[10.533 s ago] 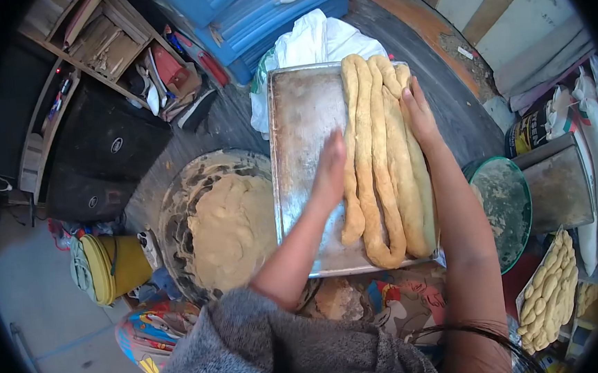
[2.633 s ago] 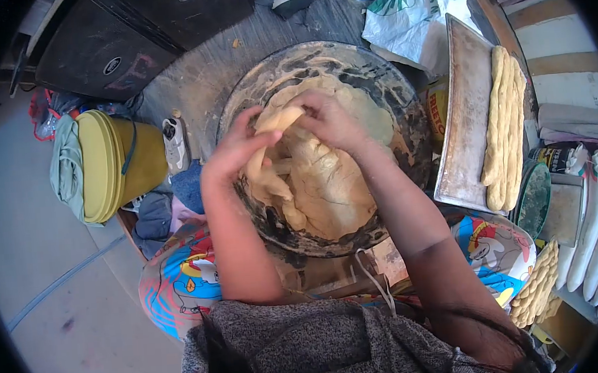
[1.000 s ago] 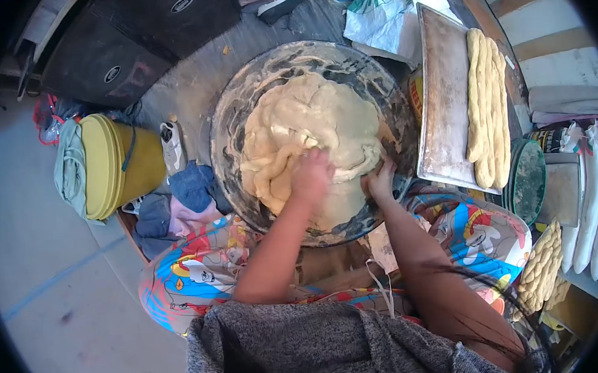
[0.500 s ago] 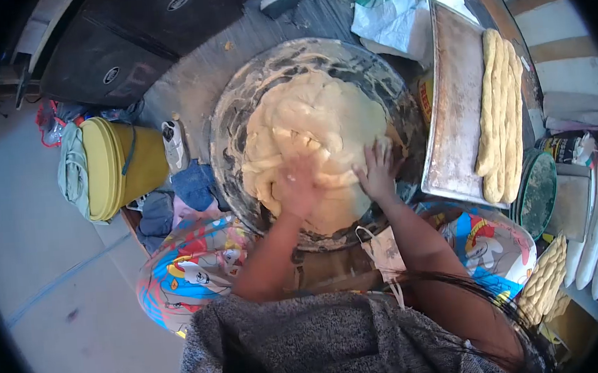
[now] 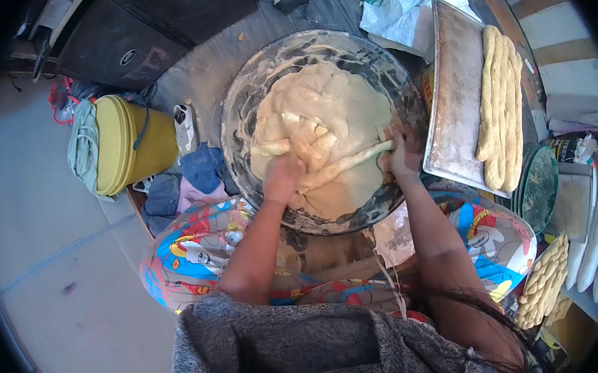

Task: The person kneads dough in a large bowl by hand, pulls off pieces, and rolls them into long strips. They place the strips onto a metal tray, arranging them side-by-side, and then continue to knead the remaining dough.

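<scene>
A wide dark basin (image 5: 238, 114) smeared with flour or dough stands in front of me, holding a big pale mound of dough (image 5: 355, 99). Across the mound's near half runs a rolled dough strand (image 5: 353, 160), slanting up to the right. My right hand (image 5: 403, 154) grips the strand's far right end at the basin's right side. Slightly blurred, my left hand (image 5: 284, 178) is closed at the strand's left part, low on the mound. Folded, twisted dough pieces (image 5: 313, 140) lie just above it; the left fingertips are partly hidden.
Right of the basin, a metal tray (image 5: 455, 92) carries several long twisted dough strips (image 5: 502, 110). More braided dough (image 5: 545, 283) lies at the lower right. A yellow bucket (image 5: 150, 138), a shoe (image 5: 185, 128) and cloths (image 5: 202, 169) are on the left. Black speakers (image 5: 123, 46) stand behind.
Both hands have gone from spread on the dough to closed. The right hand moved outward to the basin's right side, and a long strand now stretches between the hands. The view shifted slightly.
</scene>
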A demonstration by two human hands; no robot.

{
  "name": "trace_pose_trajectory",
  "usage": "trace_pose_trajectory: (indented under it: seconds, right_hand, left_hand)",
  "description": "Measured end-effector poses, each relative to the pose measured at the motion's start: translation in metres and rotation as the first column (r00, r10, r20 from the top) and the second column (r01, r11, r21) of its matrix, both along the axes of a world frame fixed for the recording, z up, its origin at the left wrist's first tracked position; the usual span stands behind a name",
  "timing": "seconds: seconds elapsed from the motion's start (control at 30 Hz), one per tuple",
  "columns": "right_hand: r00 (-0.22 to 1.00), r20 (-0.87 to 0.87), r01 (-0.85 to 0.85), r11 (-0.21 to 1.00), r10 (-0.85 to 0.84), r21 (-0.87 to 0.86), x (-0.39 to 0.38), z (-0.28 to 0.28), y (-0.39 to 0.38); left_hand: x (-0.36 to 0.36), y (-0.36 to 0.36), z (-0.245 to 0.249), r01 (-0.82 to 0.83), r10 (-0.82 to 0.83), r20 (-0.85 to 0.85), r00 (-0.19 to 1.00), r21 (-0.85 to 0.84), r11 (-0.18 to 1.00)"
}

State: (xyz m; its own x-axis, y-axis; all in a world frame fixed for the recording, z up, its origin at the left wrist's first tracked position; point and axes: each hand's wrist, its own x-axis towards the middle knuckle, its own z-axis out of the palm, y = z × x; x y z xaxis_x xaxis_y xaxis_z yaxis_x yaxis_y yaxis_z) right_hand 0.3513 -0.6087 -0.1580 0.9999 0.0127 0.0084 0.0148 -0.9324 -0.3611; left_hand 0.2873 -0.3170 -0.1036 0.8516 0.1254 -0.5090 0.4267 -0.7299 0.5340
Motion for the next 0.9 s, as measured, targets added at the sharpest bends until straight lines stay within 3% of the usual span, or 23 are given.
trace_pose_trajectory:
  seconds: [0.03, 0.07, 0.1, 0.13, 0.17, 0.2, 0.23, 0.27, 0.3, 0.33, 0.37, 0.43, 0.5, 0.57, 0.6, 0.63, 0.7, 0.77, 0.83, 0.9]
  right_hand:
    - [0.994, 0.09, -0.047, 0.995, 0.055, -0.087, 0.0, 0.002, -0.003]
    - [0.998, -0.007, -0.068, 0.996, 0.067, -0.055, -0.002, 0.033, 0.019]
    - [0.96, -0.093, -0.264, 0.964, 0.265, 0.018, -0.004, 0.038, 0.032]
    - [0.876, -0.161, -0.443, 0.89, 0.455, 0.106, -0.006, 0.042, 0.044]
    - [0.804, -0.043, -0.594, 0.804, 0.593, -0.026, -0.019, 0.03, 0.062]
    - [0.692, 0.051, -0.704, 0.689, 0.72, -0.174, -0.032, 0.018, 0.072]
    - [0.692, 0.05, -0.705, 0.689, 0.72, -0.169, -0.038, 0.019, 0.072]
    - [0.652, -0.149, -0.756, 0.652, 0.744, -0.057, -0.042, 0.018, 0.07]
    - [0.572, -0.334, -0.779, 0.623, 0.75, 0.066, -0.045, 0.017, 0.068]
    - [0.593, -0.355, -0.773, 0.634, 0.722, -0.003, -0.044, 0.014, 0.055]
    - [0.596, -0.355, -0.771, 0.637, 0.72, -0.001, -0.046, 0.006, 0.036]
    - [0.712, -0.298, -0.692, 0.706, 0.636, -0.147, -0.052, -0.007, 0.001]
    - [0.749, -0.299, -0.659, 0.712, 0.592, -0.242, -0.062, 0.0, -0.013]
    - [0.595, -0.135, -0.8, 0.57, 0.792, -0.184, -0.064, 0.02, -0.003]
    - [0.499, -0.175, -0.867, 0.486, 0.849, -0.112, -0.067, 0.029, 0.005]
    - [0.499, -0.174, -0.867, 0.486, 0.849, -0.114, -0.076, 0.018, 0.009]
    - [0.456, -0.434, -0.847, 0.529, 0.777, 0.057, -0.088, -0.003, 0.023]
    - [0.501, -0.474, -0.816, 0.578, 0.724, 0.021, -0.084, -0.004, 0.025]
    - [0.753, -0.358, -0.587, 0.809, 0.552, 0.013, -0.076, 0.012, 0.023]
    - [0.747, -0.305, -0.621, 0.784, 0.591, 0.001, -0.074, 0.0, 0.018]
  left_hand:
    - [-0.012, 0.002, -0.026, 0.001, -0.001, 0.003, 1.0, -0.006, 1.0]
    - [-0.031, 0.004, -0.074, 0.014, -0.011, -0.044, 0.999, 0.061, 0.998]
    - [-0.046, 0.004, -0.098, 0.03, -0.018, -0.091, 0.996, 0.131, 0.991]
    - [-0.057, -0.016, -0.073, 0.029, -0.016, -0.144, 0.989, 0.084, 0.996]
    - [-0.052, -0.031, -0.052, 0.026, -0.014, -0.141, 0.99, 0.086, 0.996]
    - [-0.045, -0.047, -0.018, 0.326, -0.275, -0.283, 0.919, 0.15, 0.933]
    - [-0.043, -0.057, -0.002, 0.602, -0.491, -0.436, 0.754, 0.161, 0.782]
    - [-0.043, -0.062, -0.004, 0.604, -0.49, -0.441, 0.752, 0.161, 0.781]
    - [-0.039, -0.065, -0.006, 0.554, -0.506, -0.415, 0.756, -0.006, 0.833]
    - [-0.038, -0.065, -0.007, 0.489, -0.517, -0.388, 0.763, -0.176, 0.854]
    - [-0.043, -0.065, -0.006, 0.493, -0.52, -0.39, 0.76, -0.175, 0.852]
    - [-0.058, -0.067, -0.002, 0.413, -0.403, -0.112, 0.908, 0.093, 0.906]
    - [-0.073, -0.066, -0.027, 0.445, -0.434, -0.123, 0.893, 0.091, 0.891]
    - [-0.077, -0.069, -0.037, 0.469, -0.457, -0.13, 0.88, 0.087, 0.879]
    - [-0.076, -0.07, -0.037, 0.564, -0.561, -0.057, 0.826, 0.128, 0.816]
    - [-0.075, -0.07, -0.035, 0.645, -0.657, 0.009, 0.754, 0.18, 0.743]
    - [-0.066, -0.073, -0.033, 0.684, -0.708, 0.023, 0.706, 0.236, 0.69]
    - [-0.061, -0.072, -0.032, 0.728, -0.762, 0.024, 0.647, 0.277, 0.627]
    - [-0.05, -0.065, -0.03, 0.62, -0.666, 0.099, 0.739, 0.288, 0.73]
    - [-0.07, -0.055, -0.039, 0.634, -0.706, 0.12, 0.698, 0.355, 0.687]
